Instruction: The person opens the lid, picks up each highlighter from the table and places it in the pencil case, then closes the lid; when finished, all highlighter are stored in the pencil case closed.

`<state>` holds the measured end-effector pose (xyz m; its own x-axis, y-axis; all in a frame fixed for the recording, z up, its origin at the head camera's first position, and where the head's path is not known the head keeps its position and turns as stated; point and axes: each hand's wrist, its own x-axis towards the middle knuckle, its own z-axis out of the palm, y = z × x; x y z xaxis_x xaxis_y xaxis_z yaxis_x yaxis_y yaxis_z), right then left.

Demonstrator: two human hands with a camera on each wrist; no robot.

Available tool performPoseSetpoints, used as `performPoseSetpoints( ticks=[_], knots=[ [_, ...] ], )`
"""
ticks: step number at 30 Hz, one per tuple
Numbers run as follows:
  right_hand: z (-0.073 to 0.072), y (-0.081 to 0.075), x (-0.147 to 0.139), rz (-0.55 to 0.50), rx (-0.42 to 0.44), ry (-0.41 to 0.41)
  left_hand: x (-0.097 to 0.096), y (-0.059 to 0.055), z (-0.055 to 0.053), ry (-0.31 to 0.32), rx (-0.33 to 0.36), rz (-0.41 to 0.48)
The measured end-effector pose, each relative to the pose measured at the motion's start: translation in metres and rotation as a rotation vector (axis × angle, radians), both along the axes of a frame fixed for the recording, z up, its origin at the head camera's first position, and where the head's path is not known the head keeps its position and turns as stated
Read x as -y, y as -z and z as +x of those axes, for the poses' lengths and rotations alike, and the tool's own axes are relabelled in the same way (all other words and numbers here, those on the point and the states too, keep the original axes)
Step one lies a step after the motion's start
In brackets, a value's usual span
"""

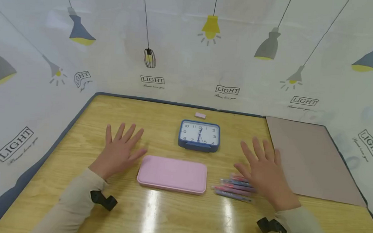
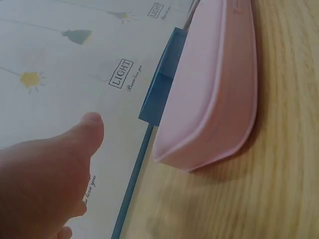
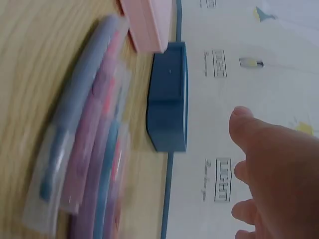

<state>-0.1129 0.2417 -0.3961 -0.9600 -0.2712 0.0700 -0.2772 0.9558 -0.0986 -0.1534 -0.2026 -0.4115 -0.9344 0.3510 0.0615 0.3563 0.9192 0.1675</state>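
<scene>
My left hand is spread with fingers straight, just left of a closed pink pencil case, and holds nothing. The case also fills much of the left wrist view, beside my left thumb. On the other side my right hand is likewise spread and holds nothing, near a row of several pens in pink, purple and blue. In the right wrist view the pens lie side by side on the wood. A blue-framed clock leans back behind the case, between the two hands.
A small pink eraser-like block lies behind the clock. At the right of the wooden table lies a flat brownish sheet. White cloth walls printed with lamps enclose the table's back and sides.
</scene>
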Motion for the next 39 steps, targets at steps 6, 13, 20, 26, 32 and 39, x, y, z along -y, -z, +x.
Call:
performPoseSetpoints(
  ticks=[6,13,20,26,32,39],
  knots=[
    [0.004,0.006,0.028,0.045,-0.083,-0.129,0.01,0.012,0.007,0.076,0.019,0.057],
    [0.01,0.016,0.061,0.054,-0.093,-0.278,0.012,0.025,0.016,0.178,0.001,0.111],
    [0.012,0.028,0.089,0.052,-0.045,-0.369,0.006,0.033,0.024,0.24,0.001,0.14],
    [0.013,0.038,0.101,0.041,0.036,-0.399,0.002,0.039,0.03,0.278,0.032,0.137],
    [0.014,0.04,0.108,0.025,0.091,-0.425,-0.001,0.041,0.031,0.298,0.023,0.109],
    [0.011,0.038,0.111,0.024,0.066,-0.449,-0.002,0.04,0.029,0.296,0.009,0.094]
  ],
)
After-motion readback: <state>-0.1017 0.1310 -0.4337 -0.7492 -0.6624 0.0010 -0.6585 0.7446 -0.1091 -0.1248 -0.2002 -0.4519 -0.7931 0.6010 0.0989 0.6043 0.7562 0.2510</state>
